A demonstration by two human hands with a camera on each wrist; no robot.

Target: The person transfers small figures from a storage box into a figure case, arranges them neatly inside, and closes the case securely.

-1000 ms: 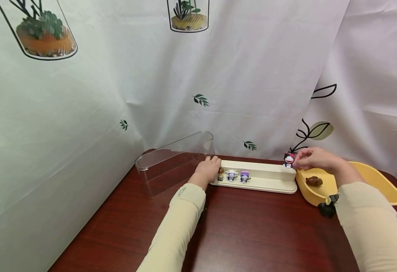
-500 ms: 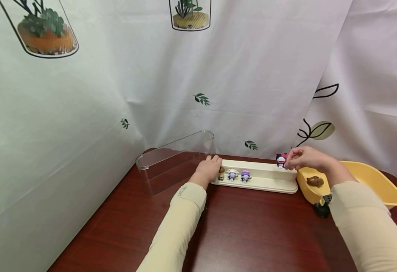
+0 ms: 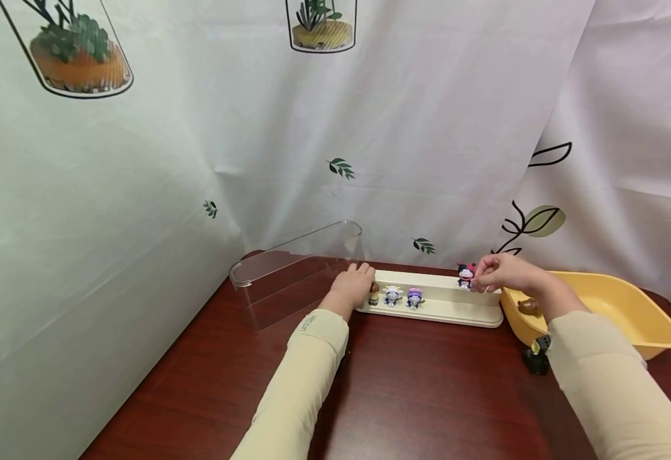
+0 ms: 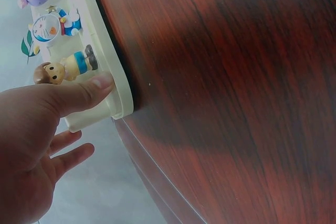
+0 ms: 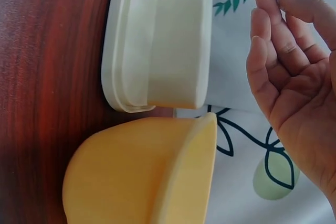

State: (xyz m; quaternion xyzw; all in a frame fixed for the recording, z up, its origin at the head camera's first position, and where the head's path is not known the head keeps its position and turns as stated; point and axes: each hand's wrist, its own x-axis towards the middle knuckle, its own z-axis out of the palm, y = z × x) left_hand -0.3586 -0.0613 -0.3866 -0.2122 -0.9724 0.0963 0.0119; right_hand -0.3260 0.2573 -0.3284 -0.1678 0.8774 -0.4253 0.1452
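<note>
My right hand (image 3: 507, 273) pinches a small cartoon-cat figurine (image 3: 464, 275) with a black-and-red hood between thumb and fingertips. It is held at the right part of a cream two-step display stand (image 3: 456, 310); whether it touches the stand I cannot tell. At the stand's left end, my left hand (image 3: 351, 287) grips it, the thumb on the lower step and other fingers beyond the end. Beside that thumb a brown-haired figurine (image 4: 65, 70) stands on the lower step. Next to it are a white-hatted cat figurine (image 3: 392, 295) and a purple-hatted one (image 3: 414, 298).
A yellow bin (image 3: 623, 306) stands right of the stand, with a brown figurine (image 3: 530, 307) in it. A black object (image 3: 537, 358) is by my right sleeve, before the bin. A clear cover (image 3: 295, 275) stands at the left on the dark wooden table (image 3: 427, 390).
My right hand has moved left with the black-and-red-hooded figurine, from the stand's right end further along it, then slightly down. The left hand keeps its place on the stand.
</note>
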